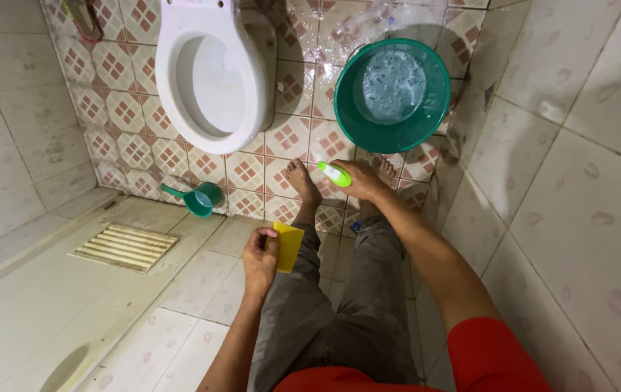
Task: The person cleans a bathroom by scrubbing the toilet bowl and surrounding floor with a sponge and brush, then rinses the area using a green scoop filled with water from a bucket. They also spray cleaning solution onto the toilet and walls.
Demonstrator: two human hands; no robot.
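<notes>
A single head-worn view is given — aimed steeply down past the person's legs onto the tiled floor (180, 290). The toilet (212, 72) and bucket (391, 87) are seen from above, at standing height.

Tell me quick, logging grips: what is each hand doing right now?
Left hand: closed on a yellow sponge.
Right hand: closed on a green and white bottle.

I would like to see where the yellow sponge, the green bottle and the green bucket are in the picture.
yellow sponge (289, 245): head view, middle of its flat yellow face.
green bottle (335, 173): head view, middle of the bottle's body.
green bucket (348, 120): head view, left part of its green wall.
</notes>
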